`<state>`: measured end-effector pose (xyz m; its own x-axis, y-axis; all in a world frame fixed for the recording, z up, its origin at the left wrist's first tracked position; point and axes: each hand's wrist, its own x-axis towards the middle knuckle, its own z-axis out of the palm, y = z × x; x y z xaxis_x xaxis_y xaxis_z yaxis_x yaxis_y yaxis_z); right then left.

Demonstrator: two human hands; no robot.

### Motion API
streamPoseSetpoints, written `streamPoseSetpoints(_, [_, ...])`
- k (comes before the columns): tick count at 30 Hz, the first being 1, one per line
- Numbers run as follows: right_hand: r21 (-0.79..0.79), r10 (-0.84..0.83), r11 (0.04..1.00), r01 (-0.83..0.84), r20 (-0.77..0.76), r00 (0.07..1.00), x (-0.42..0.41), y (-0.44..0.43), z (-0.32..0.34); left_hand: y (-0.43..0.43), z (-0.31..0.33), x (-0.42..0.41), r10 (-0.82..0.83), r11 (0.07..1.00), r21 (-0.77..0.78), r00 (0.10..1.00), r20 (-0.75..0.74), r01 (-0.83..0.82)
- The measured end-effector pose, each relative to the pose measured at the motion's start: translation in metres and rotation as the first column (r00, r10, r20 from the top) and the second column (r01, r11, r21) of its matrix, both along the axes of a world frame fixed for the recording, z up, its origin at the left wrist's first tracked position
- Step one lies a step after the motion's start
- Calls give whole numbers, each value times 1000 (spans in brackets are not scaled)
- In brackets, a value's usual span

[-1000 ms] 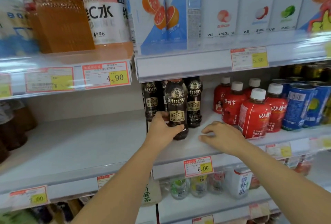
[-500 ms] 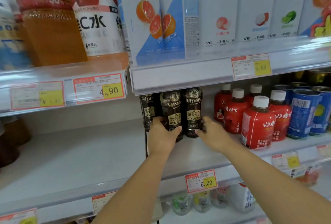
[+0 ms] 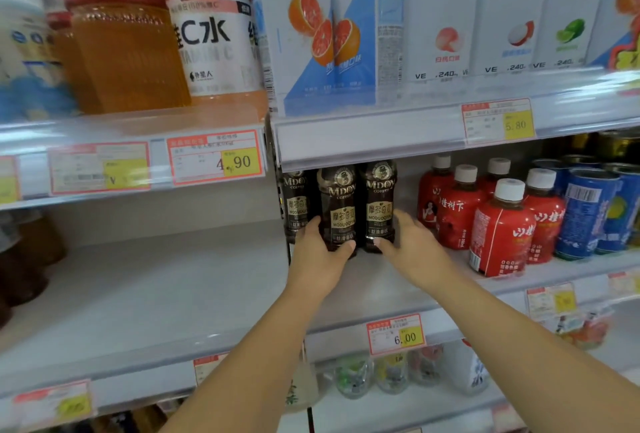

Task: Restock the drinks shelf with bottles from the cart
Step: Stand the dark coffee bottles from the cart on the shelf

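Left hand (image 3: pixel 320 256), right hand (image 3: pixel 412 245) apparently grip coffee bottles (image 3: pixel 337 204) (open shelf (image 3: pixel 173 287) leftward).

— Text on the dark bottles (image 3: pixel 337 211)?
— "MDOY COFFEE", "MODUOQIYA".
— Shelf front edges?
— Upper left tag (image 3: pixel 216 157): 4.90. Upper right tag (image 3: pixel 497 121): 5.80. Lower tag (image 3: pixel 396 334): 6.00.
— White cartons (image 3: pixel 446 17)?
— "VE 240".

Bright even light; edges blurred, wide-angle warped.
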<state>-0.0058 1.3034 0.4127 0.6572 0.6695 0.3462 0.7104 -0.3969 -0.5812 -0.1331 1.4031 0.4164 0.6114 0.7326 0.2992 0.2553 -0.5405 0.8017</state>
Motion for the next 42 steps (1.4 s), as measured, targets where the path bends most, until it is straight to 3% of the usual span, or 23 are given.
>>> streamPoseSetpoints(2, [12,-66,998,64,219,974,-29,-11,3,-16,2,-29,-19,991,136,999,30,14])
streamPoseSetpoints(4, [117,-68,993,30,341,938,-66,-22,-2,-31,-2,-68,-48,965,259,998,38,37])
streamPoseSetpoints(8, [239,194,931,-275,312,930,-148,-34,-47,-45,-43,-160,-54,944,327,998,34,40])
streamPoseSetpoints(12, [96,448,879,-468,171,877,-234,-30,-127,-44,-124,-264,137,957,267,988,-68,-114])
streamPoseSetpoints(16, [-121,603,789,-602,-37,797,-315,-17,-213,-48,-211,-370,311,950,43,920,-238,-310])
streamPoseSetpoints(21, [-408,646,585,-701,-287,707,-391,-1,-305,-68,-308,-481,409,794,-207,754,-514,-572])
streamPoseSetpoints(25, [-595,598,384,-706,-422,681,-431,9,-373,-90,-384,-548,345,682,-255,609,-714,-686])
streamPoseSetpoints(29, [-748,542,193,-635,-458,705,-452,25,-431,-105,-451,-590,204,675,-216,460,-864,-705])
streamPoseSetpoints(33, [-809,518,152,-568,-424,743,-468,44,-481,-110,-492,-607,105,648,-317,493,-864,-693])
streamPoseSetpoints(36, [-846,556,87,-527,-397,730,-482,55,-508,-110,-505,-612,136,615,-353,535,-834,-705])
streamPoseSetpoints(38, [-882,600,100,-461,-317,735,-489,59,-520,-108,-509,-616,171,618,-339,542,-822,-709])
streamPoseSetpoints(40, [-904,631,134,-406,-238,738,-491,64,-525,-106,-511,-619,192,623,-317,533,-824,-715])
streamPoseSetpoints(42, [-913,682,110,-393,-219,697,-489,69,-525,-98,-509,-623,220,630,-244,470,-855,-737])
